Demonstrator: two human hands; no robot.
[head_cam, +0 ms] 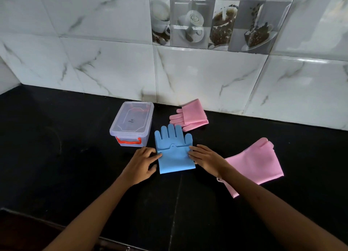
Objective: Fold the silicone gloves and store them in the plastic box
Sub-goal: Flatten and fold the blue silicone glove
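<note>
The blue glove (174,153) at centre and both pink gloves (190,115) (258,164) look like matt, smooth silicone. The lidded box (131,123) is clear glossy plastic with orange plastic clasps. The countertop (56,166) is dark polished stone; the wall tiles (113,66) are glossy marble-patterned ceramic.

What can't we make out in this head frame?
- Plastic box, head view: lid on, glare on the clear plastic; contents unclear.
- Unfolded pink glove: cuff end passes under the right forearm.
- Folded pink glove: folded cuff covers the palm.
- Blue glove: whether the left hand and right hand pinch or just press its edges.
</note>
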